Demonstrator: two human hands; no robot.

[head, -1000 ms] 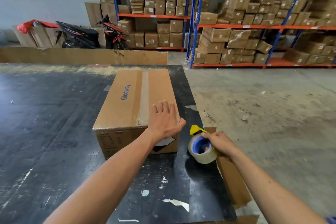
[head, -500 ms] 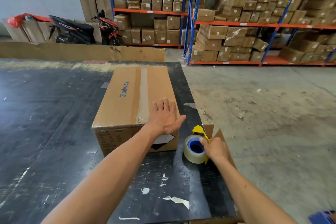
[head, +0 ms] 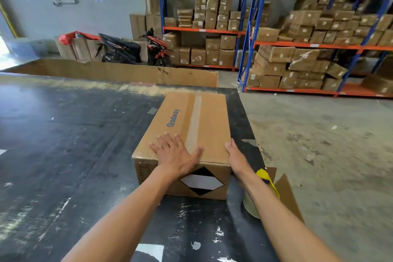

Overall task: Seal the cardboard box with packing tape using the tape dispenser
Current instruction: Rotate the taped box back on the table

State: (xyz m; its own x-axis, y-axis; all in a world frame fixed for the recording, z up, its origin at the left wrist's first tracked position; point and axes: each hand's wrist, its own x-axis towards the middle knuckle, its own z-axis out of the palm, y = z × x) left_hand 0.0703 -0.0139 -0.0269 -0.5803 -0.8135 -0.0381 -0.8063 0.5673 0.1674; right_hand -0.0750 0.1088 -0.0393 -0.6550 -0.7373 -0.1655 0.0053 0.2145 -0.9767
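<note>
A brown cardboard box [head: 204, 117] printed "Glodway" lies on the black table [head: 74, 144], with a strip of clear tape along its top seam and a black-and-white diamond label on its near face. My left hand [head: 175, 154] lies flat on the box's near top, fingers spread. My right hand [head: 236, 156] rests against the box's right near edge, holding nothing. The tape dispenser [head: 264, 187], a clear roll with a yellow part, sits on the table behind my right forearm, mostly hidden.
A loose cardboard flap [head: 285, 193] sticks up at the table's right edge by the dispenser. A long cardboard sheet [head: 127, 72] stands behind the table. Blue and orange racks [head: 319, 47] full of boxes and a parked motorbike [head: 131, 49] stand beyond the concrete floor.
My right hand let go of the tape dispenser, which now rests on the table, and moved to the box's right edge. My left hand slid left across the box top.
</note>
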